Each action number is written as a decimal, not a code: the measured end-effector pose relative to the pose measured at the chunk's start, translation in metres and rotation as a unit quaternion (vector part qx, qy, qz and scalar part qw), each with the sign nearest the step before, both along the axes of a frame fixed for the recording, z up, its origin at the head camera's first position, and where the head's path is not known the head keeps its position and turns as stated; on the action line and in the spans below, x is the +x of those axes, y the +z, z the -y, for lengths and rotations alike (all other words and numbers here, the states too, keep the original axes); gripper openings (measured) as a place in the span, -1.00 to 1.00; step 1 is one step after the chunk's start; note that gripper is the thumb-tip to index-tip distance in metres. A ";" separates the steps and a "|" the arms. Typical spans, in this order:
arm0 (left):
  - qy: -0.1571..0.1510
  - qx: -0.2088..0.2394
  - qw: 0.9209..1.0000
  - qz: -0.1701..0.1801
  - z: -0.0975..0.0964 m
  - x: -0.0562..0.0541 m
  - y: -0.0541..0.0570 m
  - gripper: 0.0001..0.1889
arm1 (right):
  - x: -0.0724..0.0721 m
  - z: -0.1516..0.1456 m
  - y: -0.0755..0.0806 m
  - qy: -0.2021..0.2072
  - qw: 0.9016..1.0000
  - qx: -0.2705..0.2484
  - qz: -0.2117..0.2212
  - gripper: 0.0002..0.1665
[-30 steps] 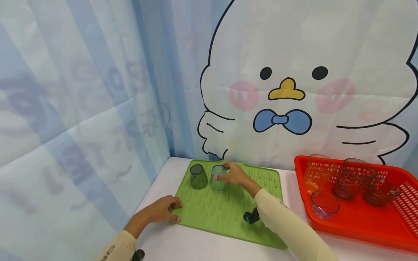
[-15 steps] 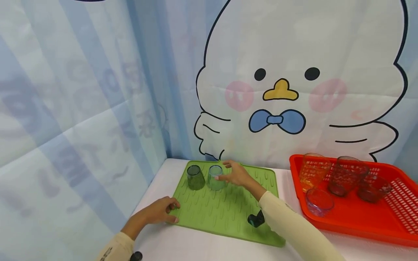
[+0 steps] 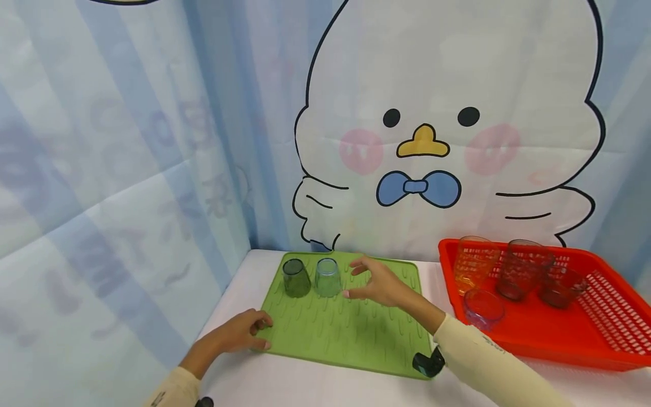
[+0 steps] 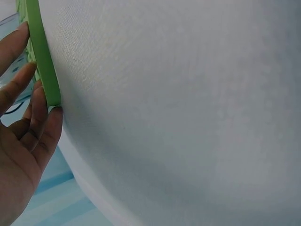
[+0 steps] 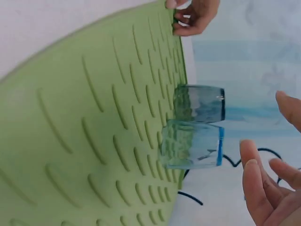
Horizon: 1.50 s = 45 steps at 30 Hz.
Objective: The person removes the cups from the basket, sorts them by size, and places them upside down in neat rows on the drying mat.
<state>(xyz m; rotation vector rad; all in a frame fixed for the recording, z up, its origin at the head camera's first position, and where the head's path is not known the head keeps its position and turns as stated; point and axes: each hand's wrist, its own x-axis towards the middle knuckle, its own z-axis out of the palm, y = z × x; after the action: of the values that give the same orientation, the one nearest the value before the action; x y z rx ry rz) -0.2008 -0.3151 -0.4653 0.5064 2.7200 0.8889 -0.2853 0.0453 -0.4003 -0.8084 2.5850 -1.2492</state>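
Note:
Two small glasses stand side by side near the back left of a ridged green drying mat [image 3: 351, 333], a dark grey-green one [image 3: 296, 278] and a pale blue-rimmed one [image 3: 328, 278]. My right hand [image 3: 378, 282] is just right of the pale glass, holding nothing, with thumb and fingers spread apart. In the right wrist view a gap shows between these fingers [image 5: 256, 188] and both glasses. My left hand [image 3: 236, 334] rests at the mat's front left corner. Its fingertips [image 4: 55, 115] touch the mat's edge in the left wrist view.
A red plastic basket [image 3: 574, 350] stands to the right of the mat. In it are an orange glass [image 3: 473, 263], a tall dark glass [image 3: 521, 271], a short dark glass [image 3: 561, 288] and a purple-tinted glass [image 3: 483, 310]. A printed curtain [image 3: 414, 226] hangs behind the table.
My right hand has let go of the pale glass and drawn away to the right, its fingers spreading. The glass stays on the mat. The head view has shifted slightly right.

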 end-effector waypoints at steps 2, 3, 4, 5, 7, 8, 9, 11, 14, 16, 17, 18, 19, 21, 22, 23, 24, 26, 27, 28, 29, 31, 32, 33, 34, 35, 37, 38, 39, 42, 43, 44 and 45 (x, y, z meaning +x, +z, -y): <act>-0.002 0.002 1.000 -0.001 0.000 0.001 0.000 -0.56 | 0.009 -0.011 0.004 0.015 1.000 -0.008 0.007 -0.17; -0.004 0.004 1.000 -0.001 0.001 0.001 0.000 -0.56 | 0.013 -0.017 0.005 0.023 1.000 -0.011 0.010 -0.18; -0.005 0.005 1.000 -0.002 0.001 0.001 -0.001 -0.55 | 0.018 -0.024 0.007 0.028 0.999 -0.012 0.011 -0.20; -0.006 0.006 1.000 -0.003 0.001 0.001 -0.001 -0.55 | 0.022 -0.030 0.009 0.035 0.999 -0.014 0.014 -0.22; -0.006 0.006 1.000 -0.002 0.002 0.001 -0.001 -0.55 | 0.028 -0.044 0.014 0.047 0.999 -0.017 0.018 -0.25; -0.007 0.009 1.000 -0.002 0.002 0.001 -0.001 -0.56 | 0.031 -0.050 0.016 0.053 0.998 -0.016 0.014 -0.27; -0.007 0.009 1.000 -0.002 0.002 0.001 -0.001 -0.56 | 0.033 -0.058 0.018 0.058 0.998 -0.016 0.012 -0.29; -0.006 0.010 1.000 -0.001 0.002 0.000 -0.002 -0.56 | 0.037 -0.073 0.023 0.065 0.998 -0.017 0.015 -0.31; -0.011 0.013 1.000 -0.002 0.003 -0.001 -0.003 -0.55 | 0.040 -0.095 0.028 0.071 0.997 -0.016 0.007 -0.37; -0.010 0.014 1.000 -0.002 0.005 -0.001 -0.005 -0.54 | 0.042 -0.108 0.030 0.072 0.997 -0.021 0.005 -0.43; -0.010 0.014 1.000 -0.003 0.006 -0.001 -0.005 -0.54 | 0.042 -0.114 0.031 0.073 0.997 -0.023 0.000 -0.46; -0.010 0.014 1.000 -0.003 0.006 -0.001 -0.005 -0.54 | 0.042 -0.119 0.032 0.074 0.997 -0.026 -0.002 -0.48; -0.007 0.013 1.000 -0.001 0.007 -0.001 -0.005 -0.54 | 0.042 -0.124 0.032 0.076 0.997 -0.030 -0.006 -0.50; -0.006 0.012 1.000 -0.001 0.008 -0.001 -0.004 -0.54 | 0.043 -0.133 0.033 0.077 0.996 -0.037 -0.009 -0.54; -0.005 0.013 1.000 0.000 0.008 -0.001 -0.004 -0.54 | 0.043 -0.138 0.033 0.078 0.996 -0.040 -0.014 -0.54; -0.007 0.013 1.000 -0.002 0.007 -0.001 -0.003 -0.54 | 0.043 -0.143 0.033 0.075 0.996 -0.043 -0.019 -0.55; -0.008 0.015 1.000 -0.002 0.007 -0.001 -0.003 -0.55 | 0.043 -0.149 0.033 0.072 0.996 -0.047 -0.024 -0.56; -0.010 0.018 1.000 -0.002 0.006 -0.001 -0.003 -0.55 | 0.045 -0.161 0.032 0.061 0.996 -0.054 -0.037 -0.57; -0.011 0.019 1.000 -0.002 0.006 -0.001 -0.003 -0.55 | 0.045 -0.167 0.032 0.049 0.996 -0.057 -0.044 -0.57; -0.013 0.021 1.000 -0.003 0.005 -0.002 -0.004 -0.55 | 0.045 -0.174 0.031 0.039 0.996 -0.059 -0.055 -0.56; -0.013 0.021 1.000 -0.003 0.005 -0.002 -0.004 -0.55 | 0.045 -0.180 0.031 0.026 0.996 -0.061 -0.061 -0.56; -0.012 0.022 1.000 -0.003 0.004 -0.002 -0.004 -0.55 | 0.044 -0.193 0.028 -0.002 0.995 -0.057 -0.077 -0.55; -0.011 0.021 1.000 -0.003 0.004 -0.002 -0.004 -0.55 | 0.042 -0.200 0.026 -0.018 0.995 -0.054 -0.083 -0.54; -0.010 0.019 1.000 -0.003 0.003 -0.002 -0.005 -0.56 | 0.041 -0.206 0.024 -0.034 0.994 -0.049 -0.088 -0.53; -0.009 0.018 1.000 -0.003 0.003 -0.002 -0.005 -0.56 | 0.039 -0.212 0.021 -0.047 0.994 -0.043 -0.092 -0.51; -0.008 0.017 1.000 -0.002 0.003 -0.002 -0.005 -0.56 | 0.038 -0.217 0.018 -0.060 0.993 -0.035 -0.093 -0.49; -0.010 0.015 1.000 -0.001 0.004 -0.002 -0.006 -0.56 | 0.036 -0.227 0.012 -0.084 0.992 -0.015 -0.094 -0.44; -0.011 0.016 1.000 0.000 0.004 -0.003 -0.006 -0.56 | 0.035 -0.232 0.010 -0.094 0.991 -0.004 -0.091 -0.41; -0.011 0.016 1.000 0.001 0.004 -0.003 -0.006 -0.55 | 0.034 -0.237 0.008 -0.099 0.991 0.006 -0.086 -0.38; -0.013 0.017 1.000 0.006 0.004 -0.004 -0.006 -0.55 | 0.030 -0.248 0.002 -0.107 0.991 0.033 -0.066 -0.30; -0.012 0.018 1.000 0.008 0.004 -0.004 -0.006 -0.55 | 0.028 -0.251 0.000 -0.107 0.992 0.041 -0.056 -0.27; -0.010 0.018 1.000 0.010 0.004 -0.005 -0.006 -0.55 | 0.027 -0.253 -0.002 -0.105 0.992 0.048 -0.044 -0.23; -0.010 0.018 1.000 0.012 0.004 -0.005 -0.006 -0.55 | 0.026 -0.255 -0.004 -0.105 0.993 0.054 -0.031 -0.20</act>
<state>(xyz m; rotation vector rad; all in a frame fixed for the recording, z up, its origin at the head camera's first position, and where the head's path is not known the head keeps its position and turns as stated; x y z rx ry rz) -0.2059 -0.3190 -0.4714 0.5252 2.6773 0.9352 -0.2596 0.3005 -0.4043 -0.5767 2.8212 -1.1383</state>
